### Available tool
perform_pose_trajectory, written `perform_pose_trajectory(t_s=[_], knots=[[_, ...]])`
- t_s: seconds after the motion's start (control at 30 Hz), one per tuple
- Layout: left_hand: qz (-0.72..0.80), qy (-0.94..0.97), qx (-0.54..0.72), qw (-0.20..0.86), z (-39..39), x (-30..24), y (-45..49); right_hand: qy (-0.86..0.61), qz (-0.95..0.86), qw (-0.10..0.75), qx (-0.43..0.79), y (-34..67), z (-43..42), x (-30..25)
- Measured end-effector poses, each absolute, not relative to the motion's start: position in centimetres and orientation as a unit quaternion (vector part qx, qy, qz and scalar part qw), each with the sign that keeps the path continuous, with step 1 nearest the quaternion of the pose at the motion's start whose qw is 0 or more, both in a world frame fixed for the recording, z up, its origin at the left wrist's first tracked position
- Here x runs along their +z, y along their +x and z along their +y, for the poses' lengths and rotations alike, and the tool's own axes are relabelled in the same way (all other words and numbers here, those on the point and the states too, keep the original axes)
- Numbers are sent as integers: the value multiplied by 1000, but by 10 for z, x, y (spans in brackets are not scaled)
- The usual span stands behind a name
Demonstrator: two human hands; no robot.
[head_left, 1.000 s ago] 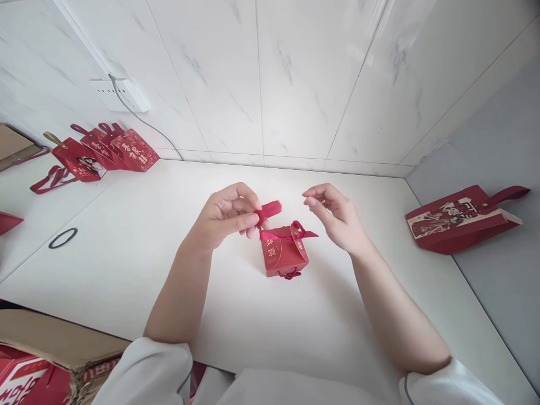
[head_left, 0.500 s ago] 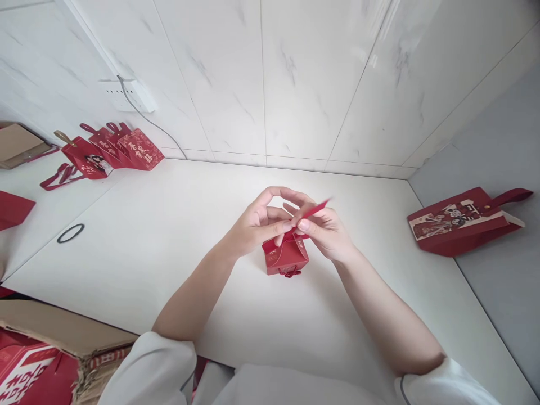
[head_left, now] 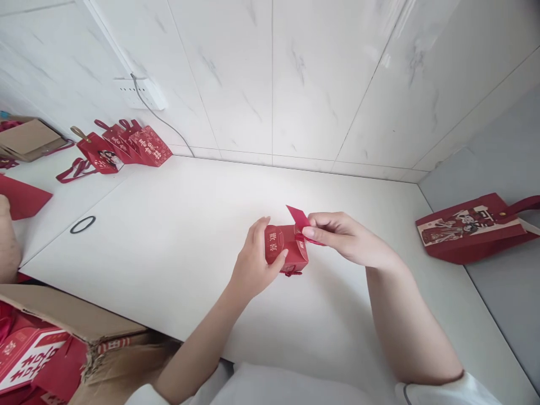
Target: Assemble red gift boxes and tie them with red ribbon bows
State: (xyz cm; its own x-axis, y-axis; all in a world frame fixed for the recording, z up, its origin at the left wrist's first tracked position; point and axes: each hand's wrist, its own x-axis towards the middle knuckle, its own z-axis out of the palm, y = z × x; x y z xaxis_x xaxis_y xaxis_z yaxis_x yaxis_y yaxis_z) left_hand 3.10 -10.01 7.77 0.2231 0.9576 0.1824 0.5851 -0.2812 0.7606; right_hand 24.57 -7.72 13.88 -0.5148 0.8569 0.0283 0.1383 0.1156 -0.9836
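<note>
A small red gift box (head_left: 291,256) with gold lettering stands on the white table in front of me. My left hand (head_left: 258,256) grips the box from its left side, thumb on the near face and fingers round the far side. At the box's right edge, my right hand (head_left: 331,233) pinches a red ribbon (head_left: 298,216) between thumb and fingers. One ribbon end sticks up to the left of that pinch. A dark red cord knot (head_left: 291,274) sits low on the box's near side.
Several red bags (head_left: 126,147) with ribbon handles stand at the back left. A black ring (head_left: 83,224) lies on the table (head_left: 169,236). At lower left is an open carton (head_left: 63,315) of red boxes; another person's arm (head_left: 7,247) shows above it. A red bag (head_left: 472,228) is at the right.
My hands have parted. The left has moved from the ribbon down to the box's left side. The right has drawn the ribbon rightward, and the view has shifted slightly.
</note>
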Motion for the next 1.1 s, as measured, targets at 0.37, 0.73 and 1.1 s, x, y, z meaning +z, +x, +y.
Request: perform_pose_trajectory(t_s=[0.37, 0.73, 1.1], knots=[[580, 597, 430, 349, -110, 71, 22, -401, -759, 224, 462, 211, -69, 116], [583, 588, 432, 359, -109, 73, 22, -357, -725, 231, 543, 203, -64, 111], [535, 573, 449, 429, -106, 82, 19, -383, -729, 220, 523, 198, -63, 102]])
